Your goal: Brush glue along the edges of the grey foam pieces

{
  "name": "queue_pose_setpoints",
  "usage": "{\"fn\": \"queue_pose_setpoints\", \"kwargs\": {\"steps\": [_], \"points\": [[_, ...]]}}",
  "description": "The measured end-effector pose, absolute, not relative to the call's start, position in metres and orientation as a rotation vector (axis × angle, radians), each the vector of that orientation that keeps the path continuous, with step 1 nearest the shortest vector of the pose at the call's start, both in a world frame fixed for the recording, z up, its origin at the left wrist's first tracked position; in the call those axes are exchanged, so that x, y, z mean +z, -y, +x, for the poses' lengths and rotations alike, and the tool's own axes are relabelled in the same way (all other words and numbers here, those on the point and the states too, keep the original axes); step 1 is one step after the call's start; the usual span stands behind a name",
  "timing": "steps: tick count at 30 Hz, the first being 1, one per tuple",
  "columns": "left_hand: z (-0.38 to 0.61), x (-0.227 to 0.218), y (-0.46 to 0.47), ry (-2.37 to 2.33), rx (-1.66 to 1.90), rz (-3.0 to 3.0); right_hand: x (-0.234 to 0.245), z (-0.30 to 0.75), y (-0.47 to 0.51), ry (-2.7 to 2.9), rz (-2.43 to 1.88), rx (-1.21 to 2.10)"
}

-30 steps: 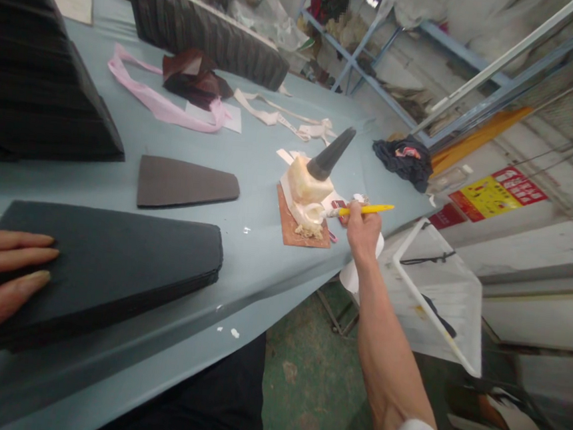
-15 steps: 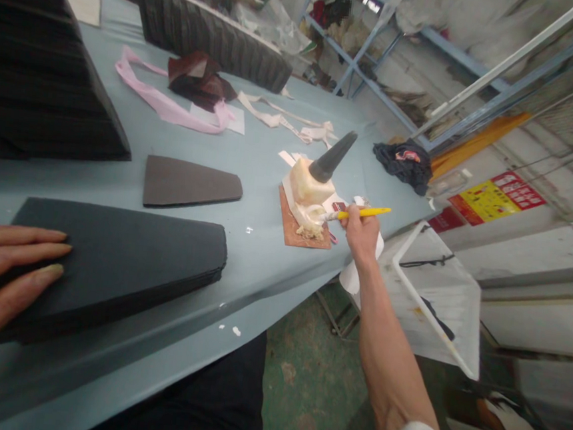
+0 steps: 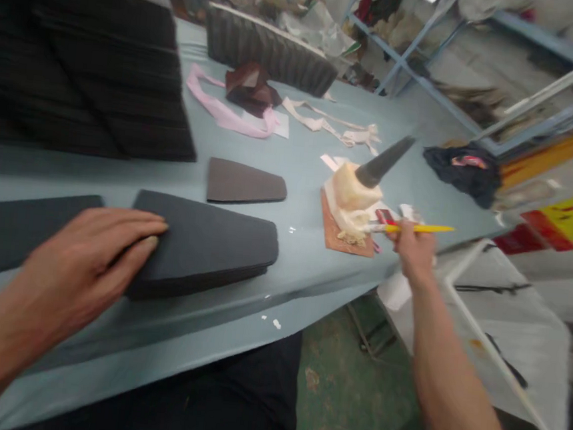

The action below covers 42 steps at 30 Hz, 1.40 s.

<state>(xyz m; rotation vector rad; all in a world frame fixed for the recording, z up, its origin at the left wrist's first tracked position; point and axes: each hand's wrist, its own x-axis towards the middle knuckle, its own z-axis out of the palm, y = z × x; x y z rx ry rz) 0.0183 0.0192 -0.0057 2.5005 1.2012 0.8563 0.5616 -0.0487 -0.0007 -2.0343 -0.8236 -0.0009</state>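
Observation:
My right hand (image 3: 414, 246) grips a paintbrush (image 3: 428, 229) with a yellow handle. The brush's bristle end reaches a pale, glue-crusted container (image 3: 355, 189), which has a dark cone (image 3: 384, 162) standing out of its top. Under the container is a brown board (image 3: 335, 236) with clumps of dried residue. On the left, my left hand (image 3: 98, 245) lies with its fingers stretched over the left end of a stack of dark tapered pieces (image 3: 209, 238); its thumb rests beside the fingers. Another dark piece (image 3: 29, 226) lies left of that stack, partly behind the hand.
A brown-grey tapered piece (image 3: 244, 183) lies behind the stack. Tall dark piles (image 3: 88, 70) rise at the back left. Pink fabric strip (image 3: 234, 122), white strips (image 3: 325, 121) and dark cloth (image 3: 463, 170) lie farther back. A white bin (image 3: 512, 328) stands beyond the table's right edge.
The view has swung left, so the table things appear farther right. My left hand now shows more fully, at the stack's left end. The brush stays in my right hand by the container.

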Motion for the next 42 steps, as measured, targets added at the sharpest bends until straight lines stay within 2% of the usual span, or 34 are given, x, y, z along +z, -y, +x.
{"fn": "queue_pose_setpoints", "kwargs": {"steps": [8, 14, 17, 22, 28, 42], "points": [[0.023, 0.015, -0.021, -1.165, 0.779, 2.482, 0.031, 0.514, 0.056, 0.683, -1.713, -0.052], [0.015, 0.017, -0.029, -1.109, 0.729, 2.434, 0.043, 0.414, 0.057, 0.951, -1.382, 0.327], [0.011, 0.019, -0.033, -1.088, 0.705, 2.386, 0.039, 0.362, 0.053, 1.045, -1.246, 0.393], [0.006, 0.027, -0.041, -1.076, 0.603, 2.289, 0.032, 0.296, 0.054, 1.192, -1.159, 0.681], [0.005, 0.036, -0.048, -1.081, 0.494, 2.202, 0.031, 0.255, 0.054, 1.291, -1.072, 0.841], [0.007, 0.033, -0.049, -1.061, 0.595, 2.106, 0.032, 0.251, 0.035, 1.3, -1.117, 0.767]]}}
